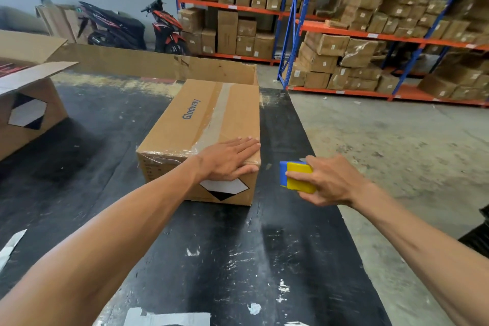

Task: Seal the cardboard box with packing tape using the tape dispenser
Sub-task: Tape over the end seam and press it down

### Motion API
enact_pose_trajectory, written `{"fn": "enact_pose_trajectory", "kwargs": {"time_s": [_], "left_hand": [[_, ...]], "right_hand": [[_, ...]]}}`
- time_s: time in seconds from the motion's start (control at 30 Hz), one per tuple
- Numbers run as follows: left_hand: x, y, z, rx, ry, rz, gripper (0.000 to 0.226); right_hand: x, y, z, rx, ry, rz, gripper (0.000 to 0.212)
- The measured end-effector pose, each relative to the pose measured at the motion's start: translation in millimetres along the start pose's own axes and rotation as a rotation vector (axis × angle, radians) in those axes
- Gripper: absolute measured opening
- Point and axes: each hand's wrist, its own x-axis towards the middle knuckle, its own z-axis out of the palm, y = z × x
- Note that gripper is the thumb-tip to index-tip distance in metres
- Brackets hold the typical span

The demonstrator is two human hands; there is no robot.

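A closed brown cardboard box (190, 124) printed "Glodway" lies on the black table (238, 246). A strip of clear packing tape (219, 114) runs along its top seam and wraps over the near edge. My left hand (227, 159) rests flat on the box's near right corner, thumb hooked over the front face. To the right of the box, just off its corner, my right hand (330, 180) grips a yellow and blue tape dispenser (296, 177). The dispenser hangs above the table and does not touch the box.
An open cardboard box (23, 103) stands at the left of the table, and a long flat carton (148, 62) lies behind the taped box. The table's right edge drops to a concrete floor (383, 140). Shelving racks (370, 34) full of cartons and two parked scooters (137, 29) stand beyond.
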Motion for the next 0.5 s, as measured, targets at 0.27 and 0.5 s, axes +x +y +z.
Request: {"fn": "enact_pose_trajectory", "kwargs": {"time_s": [0.27, 0.5], "left_hand": [[25.1, 63.0, 7.8, 0.017, 0.145, -0.413, 0.064], [22.9, 56.9, 7.0, 0.029, 0.083, -0.409, 0.068]], "right_hand": [[7.1, 4.9, -9.3, 0.084, 0.084, 0.180, 0.046], [12.2, -11.5, -19.6, 0.124, 0.165, 0.255, 0.046]]}}
